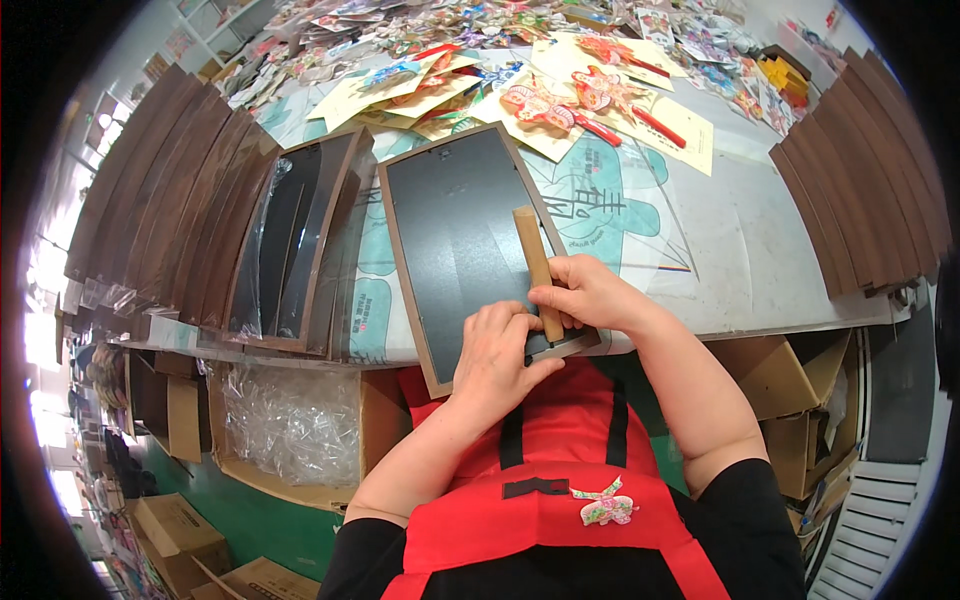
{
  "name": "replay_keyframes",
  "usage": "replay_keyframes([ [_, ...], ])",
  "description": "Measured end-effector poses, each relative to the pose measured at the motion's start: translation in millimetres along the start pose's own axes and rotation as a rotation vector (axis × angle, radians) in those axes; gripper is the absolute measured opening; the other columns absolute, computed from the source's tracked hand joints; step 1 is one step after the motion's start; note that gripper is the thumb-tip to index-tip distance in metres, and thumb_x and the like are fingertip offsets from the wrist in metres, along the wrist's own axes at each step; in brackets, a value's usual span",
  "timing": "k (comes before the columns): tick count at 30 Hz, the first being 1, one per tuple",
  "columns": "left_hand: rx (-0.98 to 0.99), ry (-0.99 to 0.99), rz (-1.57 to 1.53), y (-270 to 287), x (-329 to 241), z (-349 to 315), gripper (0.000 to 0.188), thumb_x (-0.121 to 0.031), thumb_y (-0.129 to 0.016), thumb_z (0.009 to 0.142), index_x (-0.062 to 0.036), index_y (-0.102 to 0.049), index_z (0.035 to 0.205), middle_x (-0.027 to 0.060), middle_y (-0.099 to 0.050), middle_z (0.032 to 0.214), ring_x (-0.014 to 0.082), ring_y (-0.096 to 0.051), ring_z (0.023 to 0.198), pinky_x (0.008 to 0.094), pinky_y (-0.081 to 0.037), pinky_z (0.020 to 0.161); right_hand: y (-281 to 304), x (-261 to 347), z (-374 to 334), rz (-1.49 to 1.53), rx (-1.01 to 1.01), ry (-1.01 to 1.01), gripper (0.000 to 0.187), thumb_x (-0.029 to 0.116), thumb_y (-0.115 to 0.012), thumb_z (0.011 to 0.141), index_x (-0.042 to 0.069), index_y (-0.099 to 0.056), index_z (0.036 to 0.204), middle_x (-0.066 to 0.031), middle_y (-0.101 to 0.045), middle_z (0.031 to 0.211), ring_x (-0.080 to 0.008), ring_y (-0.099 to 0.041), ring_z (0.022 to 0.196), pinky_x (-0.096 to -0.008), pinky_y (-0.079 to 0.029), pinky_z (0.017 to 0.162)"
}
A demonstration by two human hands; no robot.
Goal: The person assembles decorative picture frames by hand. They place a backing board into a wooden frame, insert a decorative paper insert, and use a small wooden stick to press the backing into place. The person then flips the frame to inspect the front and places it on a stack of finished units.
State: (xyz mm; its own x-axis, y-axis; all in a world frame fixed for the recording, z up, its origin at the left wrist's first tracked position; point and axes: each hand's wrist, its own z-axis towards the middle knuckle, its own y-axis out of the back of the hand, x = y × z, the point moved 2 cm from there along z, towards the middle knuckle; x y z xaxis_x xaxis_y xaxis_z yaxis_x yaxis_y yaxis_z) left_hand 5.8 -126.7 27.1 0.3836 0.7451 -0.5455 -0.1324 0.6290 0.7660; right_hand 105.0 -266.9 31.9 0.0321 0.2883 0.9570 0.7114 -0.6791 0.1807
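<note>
A brown picture frame (pixel 400 240) lies face down at the table's front edge, tilted, its black backing board (pixel 455 200) showing. My right hand (pixel 592 292) is closed around the lower part of a wooden-handled tool (pixel 532 250), which stands nearly upright at the frame's near right corner. A dark narrow tip shows below the handle, against the frame's inner edge. Beside it, my left hand (pixel 490 355) rests on the backing board, thumb stretched apart and fingers bent toward the tool. Its fingertips are partly hidden behind the right hand's fingers.
Wrapped brown frames (pixel 190 200) stand in a row at the left, more frames (pixel 860 190) at the right. Cream cards (pixel 540 115) with red-handled paper figures lie beyond the frame. Below the table sit a carton of clear plastic wrap (pixel 290 420) and an open cardboard box (pixel 775 375).
</note>
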Motion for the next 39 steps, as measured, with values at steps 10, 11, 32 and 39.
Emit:
replay_keyframes([
  [10, -0.060, 0.090, -0.066, -2, 1, -2, 0.060, -0.017, -0.085, 0.056, -0.0044, -0.045, 0.098, 0.0140, -0.049, 0.104, 0.0342, -0.050, 0.095, 0.0396, -0.042, 0.080, -10, 5, 3, -0.271, -0.062, 0.188, 0.026, 0.023, -0.057, 0.089, -0.001, -0.056, 0.079, -0.0088, -0.058, 0.062, -0.0165, -0.054, 0.053, -0.0332, -0.043, 0.051],
  [11, -0.065, 0.092, -0.072, -2, 1, -3, 0.059, -0.017, -0.085, 0.056, -0.0046, -0.044, 0.096, 0.0141, -0.049, 0.103, 0.0345, -0.050, 0.094, 0.0400, -0.042, 0.080, -10, 4, 4, -0.298, -0.041, 0.204, 0.025, 0.023, -0.057, 0.089, 0.000, -0.057, 0.080, -0.0100, -0.059, 0.063, -0.0180, -0.055, 0.054, -0.0336, -0.043, 0.052],
  [32, -0.012, -0.107, -0.029, 7, -5, -10, 0.022, -0.024, -0.076, 0.071, -0.0134, -0.070, 0.089, 0.0017, -0.059, 0.090, 0.0209, -0.054, 0.090, 0.0357, -0.038, 0.083, 39, -60, -67, 0.304, -0.891, 0.206, 0.015, 0.018, -0.054, 0.094, 0.004, -0.053, 0.093, -0.0026, -0.057, 0.068, -0.0055, -0.048, 0.050, -0.0198, -0.038, 0.044],
  [39, 0.016, -0.058, -0.027, 10, -7, -9, 0.042, -0.026, -0.074, 0.073, -0.0064, -0.059, 0.107, 0.0081, -0.056, 0.100, 0.0263, -0.053, 0.097, 0.0369, -0.038, 0.085, 14, -35, -58, 0.411, -0.589, 0.321, 0.011, 0.009, -0.055, 0.092, 0.001, -0.051, 0.099, -0.0077, -0.062, 0.077, -0.0126, -0.060, 0.060, -0.0240, -0.048, 0.053],
])
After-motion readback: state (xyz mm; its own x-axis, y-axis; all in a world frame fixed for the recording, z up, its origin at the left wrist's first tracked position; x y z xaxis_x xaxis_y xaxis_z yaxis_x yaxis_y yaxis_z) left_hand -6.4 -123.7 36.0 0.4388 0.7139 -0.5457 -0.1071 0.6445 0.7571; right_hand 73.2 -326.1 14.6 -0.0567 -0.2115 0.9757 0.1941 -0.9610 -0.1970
